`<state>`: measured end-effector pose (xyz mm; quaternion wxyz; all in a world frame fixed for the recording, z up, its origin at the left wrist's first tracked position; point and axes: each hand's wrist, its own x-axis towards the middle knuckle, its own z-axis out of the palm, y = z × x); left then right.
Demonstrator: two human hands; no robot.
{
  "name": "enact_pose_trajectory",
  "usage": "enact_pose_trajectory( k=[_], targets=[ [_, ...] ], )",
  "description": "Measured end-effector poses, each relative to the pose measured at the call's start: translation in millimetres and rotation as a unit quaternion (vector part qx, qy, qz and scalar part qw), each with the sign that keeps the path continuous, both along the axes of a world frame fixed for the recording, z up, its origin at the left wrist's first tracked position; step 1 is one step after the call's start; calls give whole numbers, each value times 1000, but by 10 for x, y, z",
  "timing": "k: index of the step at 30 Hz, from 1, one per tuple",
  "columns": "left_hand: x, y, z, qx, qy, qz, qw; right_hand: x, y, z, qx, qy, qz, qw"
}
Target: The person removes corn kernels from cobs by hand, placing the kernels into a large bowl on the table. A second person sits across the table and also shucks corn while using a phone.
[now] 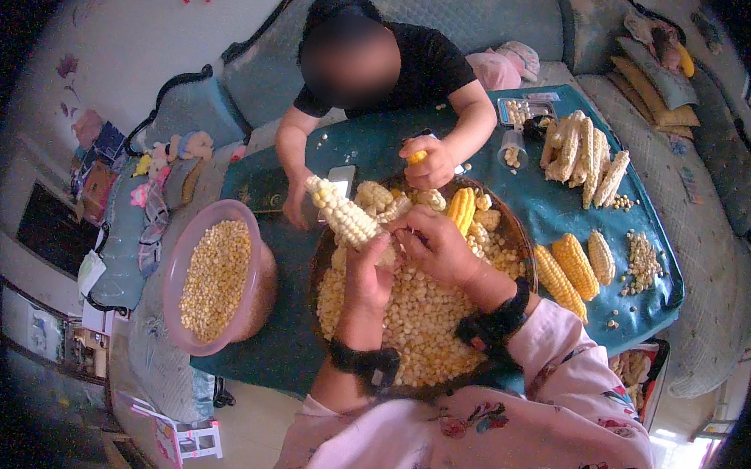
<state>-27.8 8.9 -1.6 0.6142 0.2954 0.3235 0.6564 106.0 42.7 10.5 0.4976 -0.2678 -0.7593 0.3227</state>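
1. Pale corn cob [351, 220] tilts above the basket [529, 247], probably so kernels [430, 326] drop inside.
2. Left hand [367, 278]: grip wrapped round its lower end, likely for steadiness.
3. Right hand [439, 245]: fingers curled close, hold hidden; I can't tell.

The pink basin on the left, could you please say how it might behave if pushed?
The pink basin may feel heavy, given its many corn kernels. It looks plastic, so might flex slightly. The kernels lie loose and could slide if tilted.

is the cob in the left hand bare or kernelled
Kernelled: pale kernels show in rows on the cob; the part inside the left hand is hidden.
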Motion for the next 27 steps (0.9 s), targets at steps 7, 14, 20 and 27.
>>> enact_pose_trajectory(
  k=[7, 14, 20, 27],
  targets=[
    [21, -5, -5, 35, 33, 12, 999, -23, 51, -32, -50, 45, -15, 998],
    [75, -42, -5, 21, 45, 49, 998, -17, 70, -82, -49, 75, -1, 996],
    [-22, -13, -45, 14, 42, 18, 999, -9, 62, -49, -33, 31, 9, 999],
    [66, -45, 65, 20, 79, 40, 996, -4, 51, -43, -52, 38, 5, 998]
  ],
)
